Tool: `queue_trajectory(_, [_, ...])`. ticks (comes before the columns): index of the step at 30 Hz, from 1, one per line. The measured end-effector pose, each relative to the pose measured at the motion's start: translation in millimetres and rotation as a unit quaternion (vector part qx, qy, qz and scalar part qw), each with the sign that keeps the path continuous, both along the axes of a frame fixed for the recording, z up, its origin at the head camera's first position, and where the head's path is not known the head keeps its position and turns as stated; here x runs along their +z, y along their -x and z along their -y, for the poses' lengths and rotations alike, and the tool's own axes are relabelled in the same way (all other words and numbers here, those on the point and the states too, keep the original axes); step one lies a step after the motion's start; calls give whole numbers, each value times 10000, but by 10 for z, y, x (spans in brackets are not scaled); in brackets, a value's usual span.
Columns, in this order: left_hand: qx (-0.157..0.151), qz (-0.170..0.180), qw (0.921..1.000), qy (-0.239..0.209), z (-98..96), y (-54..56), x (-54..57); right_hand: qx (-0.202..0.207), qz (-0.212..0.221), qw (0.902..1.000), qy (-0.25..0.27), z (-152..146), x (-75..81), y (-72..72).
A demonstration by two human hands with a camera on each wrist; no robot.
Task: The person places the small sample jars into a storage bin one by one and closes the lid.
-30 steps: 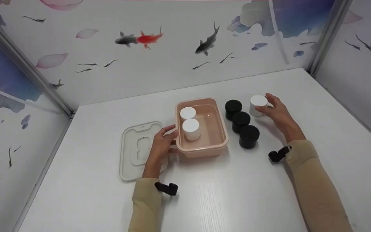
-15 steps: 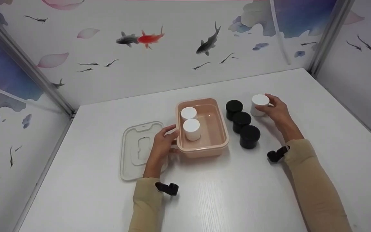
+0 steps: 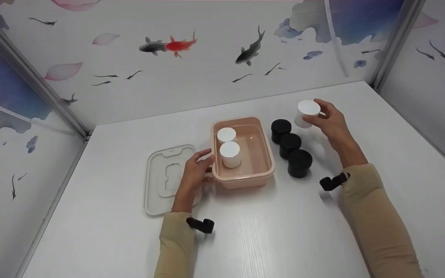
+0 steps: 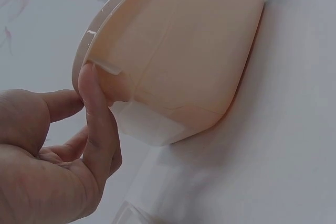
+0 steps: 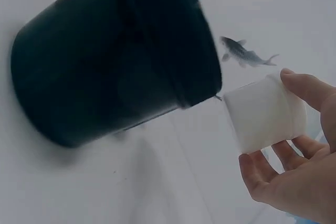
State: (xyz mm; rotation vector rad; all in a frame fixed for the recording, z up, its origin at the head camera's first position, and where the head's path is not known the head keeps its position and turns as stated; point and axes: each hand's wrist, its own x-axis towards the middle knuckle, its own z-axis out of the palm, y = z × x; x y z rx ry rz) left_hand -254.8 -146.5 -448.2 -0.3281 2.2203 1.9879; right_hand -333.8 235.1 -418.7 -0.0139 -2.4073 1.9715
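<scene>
My left hand [image 3: 194,172] pinches the left rim of a pink plastic box [image 3: 254,150]; in the left wrist view, thumb and fingers meet at the box's lip [image 4: 84,51]. Two white lidded jars [image 3: 230,155] stand inside, along its left side. At the far right, my right hand [image 3: 332,122] holds a third white jar [image 3: 306,112] between thumb and fingers, upright and raised off the table. The right wrist view shows this white jar [image 5: 262,113] with the thumb at its lid and fingertips under its side.
Three black jars [image 3: 290,146] stand in a slanting row between the box and my right hand; one black jar [image 5: 105,56] looms close in the right wrist view. A pale lid [image 3: 164,181] lies flat left of the box, partly under my left forearm. Printed walls border the table [image 3: 253,239].
My right hand has lifted the white jar from the table, up and slightly towards the left. The left hand and the box have stayed put.
</scene>
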Motion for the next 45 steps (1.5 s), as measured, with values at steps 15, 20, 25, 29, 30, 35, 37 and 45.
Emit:
queue_trajectory(15, [22,17,10000,-59,-6,1,6,819,-474,9932,-673,343,315,-239])
queue_trajectory(20, [-20,17,10000,-58,-6,-2,1,1150,-415,9884,-896,473,323,-282])
queue_trajectory(25, [-63,33,9999,-105,-6,-3,13,1414,-280,9835,-1093,626,349,-341])
queue_trajectory(29, [-71,14,9998,-183,-2,0,17,1670,-220,9801,-1052,759,382,-406])
queue_trajectory(30, [-80,13,9998,-186,1,1,16,1727,-216,9790,-1063,789,385,-422])
queue_trajectory(35, [-120,50,9998,-133,13,1,33,1930,-240,9732,-1231,934,397,-507])
queue_trajectory(37, [-115,73,9998,-109,17,1,40,2026,-258,9695,-1356,986,391,-531])
queue_trajectory(45, [-101,119,9999,-34,5,15,36,2253,-201,9589,-1713,1119,304,-574])
